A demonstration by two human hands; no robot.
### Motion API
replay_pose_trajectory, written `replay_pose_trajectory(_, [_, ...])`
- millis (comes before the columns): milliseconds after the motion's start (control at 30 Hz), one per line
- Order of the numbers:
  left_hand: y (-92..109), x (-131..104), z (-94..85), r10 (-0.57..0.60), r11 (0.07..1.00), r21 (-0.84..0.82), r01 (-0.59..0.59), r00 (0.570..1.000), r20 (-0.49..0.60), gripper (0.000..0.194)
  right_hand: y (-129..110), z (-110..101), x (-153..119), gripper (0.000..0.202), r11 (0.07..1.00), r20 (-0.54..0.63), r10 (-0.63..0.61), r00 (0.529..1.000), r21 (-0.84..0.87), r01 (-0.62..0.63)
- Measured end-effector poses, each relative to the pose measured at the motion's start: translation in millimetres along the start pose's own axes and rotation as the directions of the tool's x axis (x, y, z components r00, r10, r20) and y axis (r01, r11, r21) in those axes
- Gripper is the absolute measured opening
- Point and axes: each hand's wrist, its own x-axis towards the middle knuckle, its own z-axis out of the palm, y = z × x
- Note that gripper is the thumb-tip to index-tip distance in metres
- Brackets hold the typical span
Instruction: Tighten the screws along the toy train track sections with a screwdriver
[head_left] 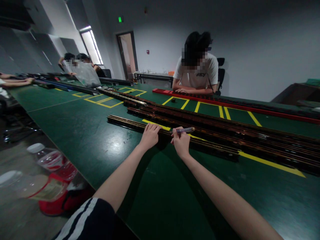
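Observation:
A long dark metal rail (127, 122) with shiny gold-brown edges lies across the green table in front of me. My left hand (150, 136) grips it, the fingers bent over its top. In my right hand (182, 144), close beside the left, a pen (185, 130) is pinched between thumb and fingers. Its rounded brownish end points to the right, while the other end sits over the rail by my fingers. Whether the pen touches the rail is too small to tell. Behind lies a bundle of similar dark rails (212, 128), side by side.
Yellow tape (272, 163) marks the green table (97, 140). Along its far side runs a red rail (235, 105), where a person (195, 73) leans on folded arms. Large plastic bottles (47, 156) stand at lower left. Other people and a plastic bag (86, 75) are farther off.

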Motion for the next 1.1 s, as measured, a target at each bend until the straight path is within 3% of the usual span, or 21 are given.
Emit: replay_pose_trajectory(1100, [-3.0,0.5,2.1,-0.085,0.995,0.041,0.087,0.995,-0.042,0.046,1.6,1.0,0.0,0.027,1.0,0.005,0.003,1.0,0.012,-0.003])
